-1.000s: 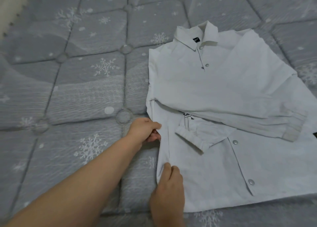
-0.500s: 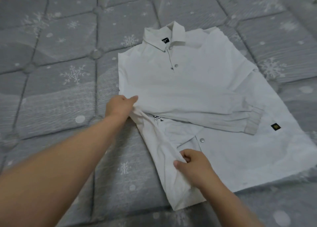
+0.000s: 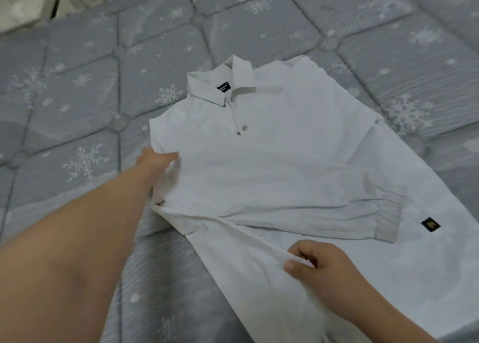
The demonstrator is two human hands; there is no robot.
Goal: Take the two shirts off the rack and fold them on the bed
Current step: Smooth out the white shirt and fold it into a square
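Two hands work the white shirt (image 3: 285,166) lying on the bed (image 3: 77,109). Near, the right hand (image 3: 321,267) pinches its left edge; farther, the left hand (image 3: 155,161) grips the side. Both should carry the edge rightwards evenly, keeping the crease straight.

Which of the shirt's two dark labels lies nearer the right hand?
The diamond-shaped patch low on the shirt, just beyond the ribbed cuff. The other is the rectangular neck label inside the collar, farther from the right hand.

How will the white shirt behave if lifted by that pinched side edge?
Probably floppy: the white shirt creases and tents where the right hand pinches it. Likely light, since a pinch raises the fold. The sleeve lying across could slide off.
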